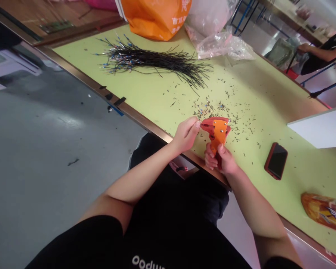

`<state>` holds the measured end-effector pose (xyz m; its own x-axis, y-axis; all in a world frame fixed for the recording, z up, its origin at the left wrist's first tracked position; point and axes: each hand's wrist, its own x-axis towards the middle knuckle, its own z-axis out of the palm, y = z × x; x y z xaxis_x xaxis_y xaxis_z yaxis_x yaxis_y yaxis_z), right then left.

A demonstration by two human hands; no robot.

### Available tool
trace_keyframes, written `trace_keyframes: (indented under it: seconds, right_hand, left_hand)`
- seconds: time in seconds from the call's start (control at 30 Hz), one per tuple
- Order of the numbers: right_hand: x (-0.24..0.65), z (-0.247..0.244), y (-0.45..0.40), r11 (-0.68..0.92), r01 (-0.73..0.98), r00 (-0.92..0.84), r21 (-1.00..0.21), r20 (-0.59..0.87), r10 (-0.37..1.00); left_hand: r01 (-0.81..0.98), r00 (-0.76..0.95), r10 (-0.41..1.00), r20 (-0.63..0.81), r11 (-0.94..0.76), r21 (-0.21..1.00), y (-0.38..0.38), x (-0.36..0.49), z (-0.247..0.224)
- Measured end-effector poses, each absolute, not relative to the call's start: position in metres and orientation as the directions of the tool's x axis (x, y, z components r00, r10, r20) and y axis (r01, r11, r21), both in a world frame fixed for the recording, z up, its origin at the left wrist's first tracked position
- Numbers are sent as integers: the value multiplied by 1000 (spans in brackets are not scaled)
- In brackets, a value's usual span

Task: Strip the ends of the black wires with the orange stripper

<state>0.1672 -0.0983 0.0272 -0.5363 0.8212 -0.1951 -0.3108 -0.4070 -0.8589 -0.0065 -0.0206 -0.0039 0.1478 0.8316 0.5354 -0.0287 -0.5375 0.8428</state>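
My right hand (221,158) grips the handles of an orange and red wire stripping tool (217,132) just above the table's near edge. My left hand (186,134) has its fingertips pinched together right beside the tool's red jaws. Anything held in that pinch is too thin to make out. A loose bundle of black wires with blue-tipped ends (151,61) lies farther up the pale green table (282,112). Many short cut wire bits (226,108) are strewn between the bundle and the tool.
A black phone in a red case (276,160) lies right of my hands, and a snack bag (324,211) lies near the right edge. An orange bag (156,18) and clear plastic (221,45) sit at the far edge. A co-worker's arm (313,52) shows beyond.
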Motion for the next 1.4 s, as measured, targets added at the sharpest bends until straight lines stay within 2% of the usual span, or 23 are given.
trace_keyframes:
  seconds: [0.23,0.47,0.7,1.03,1.4]
  right_hand:
    - [177,27,-93,-443,-362,-600,-820,-158,784]
    - [177,30,-92,-459,-357,-603,-814,-174,778]
    - [175,36,-91,-506,-299,-602,-809,-252,758]
    - [178,34,-92,-528,-259,-618,-809,-280,734]
    - [167,31,-99,-407,-265,-467,-874,-253,847]
  left_hand:
    - [-117,118,890,440,-427,896,-17,-8,-5]
    - [-142,152,882,446,-427,893,-18,-8,-3]
    - [-176,194,869,455,-425,888,-20,-10,-4]
    - [-109,199,874,444,-430,896,-20,-10,-1]
    - [-68,184,872,453,-448,891,-21,-8,0]
